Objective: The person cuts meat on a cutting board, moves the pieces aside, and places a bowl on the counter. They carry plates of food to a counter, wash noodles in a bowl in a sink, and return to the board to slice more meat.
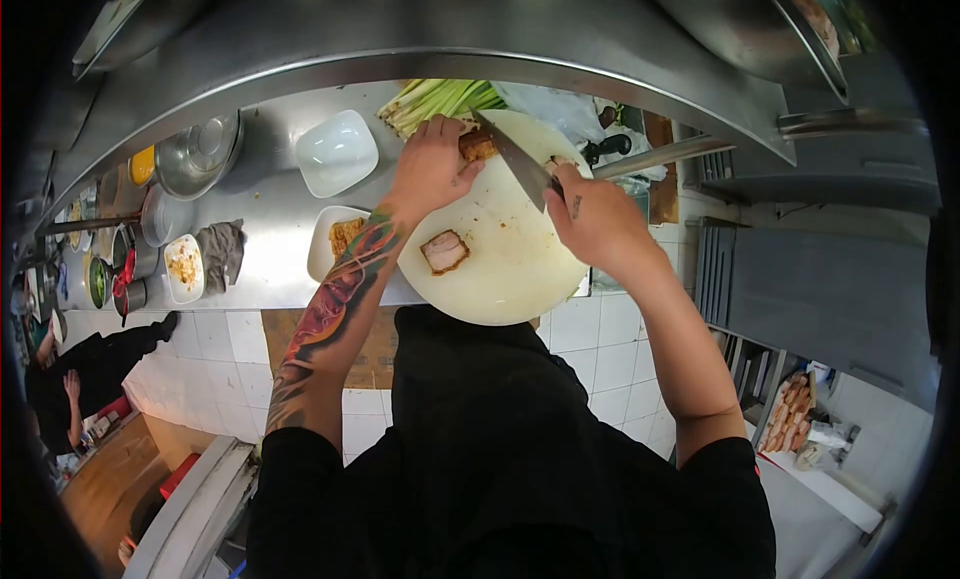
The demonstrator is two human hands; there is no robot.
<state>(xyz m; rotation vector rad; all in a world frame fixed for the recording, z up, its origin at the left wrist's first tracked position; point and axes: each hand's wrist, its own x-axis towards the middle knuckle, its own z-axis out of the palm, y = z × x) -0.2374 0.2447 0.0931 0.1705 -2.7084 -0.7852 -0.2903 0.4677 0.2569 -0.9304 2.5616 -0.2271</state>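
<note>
My right hand [598,217] is closed round the handle of a cleaver [516,161], its broad blade slanting up and left over the round pale cutting board [490,289]. At the board's far left, my left hand [432,167] grips a browned piece of roast pork [479,146], thumb on the near side and fingers curled beyond. The blade stands just right of this piece. Nearer to me on the board lies a cut chunk of crispy pork [445,251], its pale inside facing up. Small crumbs dot the board's middle.
A white bowl [337,154] stands left of the board, and a white dish [322,241] with browned meat sits partly behind my left forearm. Green stalks [435,101] lie behind the board. A steel shelf edge [450,57] overhangs the counter. Another person [90,379] is at far left.
</note>
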